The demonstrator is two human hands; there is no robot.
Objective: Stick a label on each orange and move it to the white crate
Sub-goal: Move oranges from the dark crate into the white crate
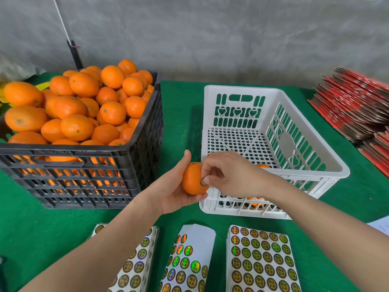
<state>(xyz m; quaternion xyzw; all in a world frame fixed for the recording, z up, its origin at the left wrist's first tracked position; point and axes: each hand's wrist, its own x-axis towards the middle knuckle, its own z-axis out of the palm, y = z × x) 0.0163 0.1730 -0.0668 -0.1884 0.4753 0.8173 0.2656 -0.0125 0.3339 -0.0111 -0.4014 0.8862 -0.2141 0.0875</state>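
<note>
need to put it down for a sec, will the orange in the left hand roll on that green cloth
Probably a little: the orange is rounded, with no flat side showing. The green cloth looks fuzzy, so it may stop it quickly. It seems firm: the left hand cups it undented while the right hand holds the label to it.

Two crates stand on the counter (183, 114): one black crate (84, 178) and one white crate (311, 144). The black crate holds heaped oranges (80, 106), dozens, too many to count. Two hands, the left hand (174, 194) and the right hand (229, 175), share one orange (191, 183), which bears one label (203, 181). At least one more fruit (262, 166) shows in the white crate. There are three lots of label sheets (261, 260) and two red cardboard stacks (353, 102).
</note>
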